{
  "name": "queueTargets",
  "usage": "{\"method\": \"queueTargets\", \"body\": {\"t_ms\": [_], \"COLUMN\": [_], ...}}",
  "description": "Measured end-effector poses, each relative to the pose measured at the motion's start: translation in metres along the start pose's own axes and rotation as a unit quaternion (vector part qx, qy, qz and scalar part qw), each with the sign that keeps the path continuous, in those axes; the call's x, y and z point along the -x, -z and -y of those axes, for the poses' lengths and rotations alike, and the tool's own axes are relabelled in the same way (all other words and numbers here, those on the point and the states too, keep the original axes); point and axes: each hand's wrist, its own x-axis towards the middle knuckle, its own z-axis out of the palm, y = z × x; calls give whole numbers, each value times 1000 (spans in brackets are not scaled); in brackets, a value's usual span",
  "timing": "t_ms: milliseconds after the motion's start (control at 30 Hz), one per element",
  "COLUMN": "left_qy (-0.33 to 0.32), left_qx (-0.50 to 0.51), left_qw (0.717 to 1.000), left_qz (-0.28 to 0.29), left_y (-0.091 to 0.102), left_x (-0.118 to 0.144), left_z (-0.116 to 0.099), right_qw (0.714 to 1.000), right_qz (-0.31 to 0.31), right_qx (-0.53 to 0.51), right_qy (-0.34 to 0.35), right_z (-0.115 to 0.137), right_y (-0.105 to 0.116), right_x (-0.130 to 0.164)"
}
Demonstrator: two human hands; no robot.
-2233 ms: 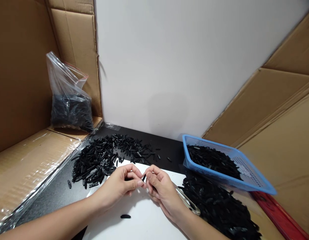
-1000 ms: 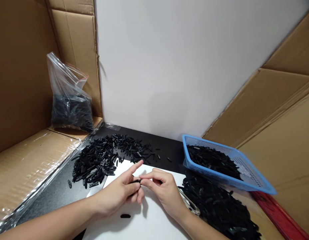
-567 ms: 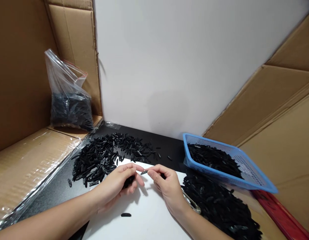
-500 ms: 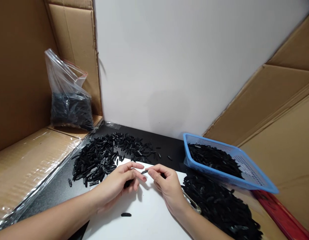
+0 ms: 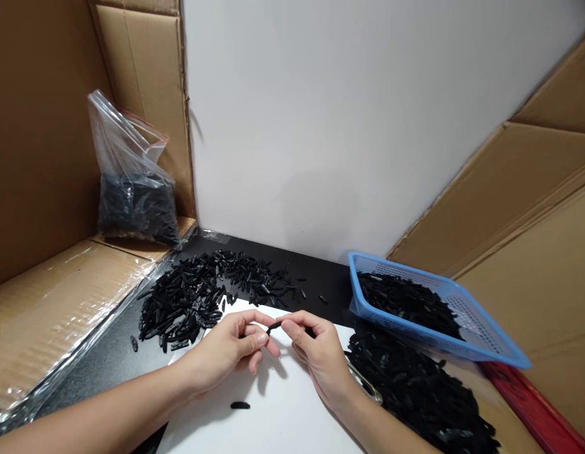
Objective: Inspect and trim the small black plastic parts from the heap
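Mid-assembly above the sheet (image 5: 283, 410): right hand (image 5: 321, 359) pinching a black piece (image 5: 273, 326), left hand (image 5: 226, 353) closed on more, needing careful mating of ends.

The black tabletop (image 5: 316, 277) carries a white sheet (image 5: 283, 416) at the near centre, with one loose black piece (image 5: 239, 405) on it. A pile of black pieces (image 5: 198, 296) lies left of the sheet. A larger pile (image 5: 415, 394) lies right of it. A blue basket (image 5: 481, 334) rests tilted against that pile's far edge.
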Motion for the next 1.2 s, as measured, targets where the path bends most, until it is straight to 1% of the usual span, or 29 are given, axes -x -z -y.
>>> {"method": "queueTargets", "body": {"t_ms": [133, 267, 467, 667, 733, 900, 967, 1067, 1133, 1200], "left_qy": [-7, -8, -14, -4, -2, 4, 3, -9, -16, -23], "left_qx": [1, 25, 36, 39, 38, 28, 14, -13, -20, -18], "left_qw": [1000, 999, 999, 999, 999, 999, 1000, 1000, 1000, 1000], "left_qz": [-11, -22, -26, -18, -17, -15, -12, 8, 13, 7], "left_y": [-1, -2, -1, -1, -1, -2, -3, -3, -2, 0], "left_x": [0, 0, 0, 2, 3, 4, 3, 3, 3, 2], "left_z": [-1, -1, -2, -1, -2, -4, -3, 1, 3, 6], "right_qw": [998, 991, 988, 964, 964, 978, 981, 987, 988, 987], "right_qz": [8, 22, 54, 69, 77, 84, 86, 87, 88, 82], "right_qx": [-58, -117, -134, -246, -239, -165, -142, -106, -95, -104], "right_qy": [-30, -66, -55, -78, -86, -100, -98, -87, -81, -86], "right_z": [2, 6, 8, 13, 13, 7, 5, 5, 7, 8], "right_y": [-2, -5, -4, -2, -2, -5, -7, -9, -10, -9], "right_x": [0, 1, 1, 1, 2, 3, 3, 4, 3, 3]}}
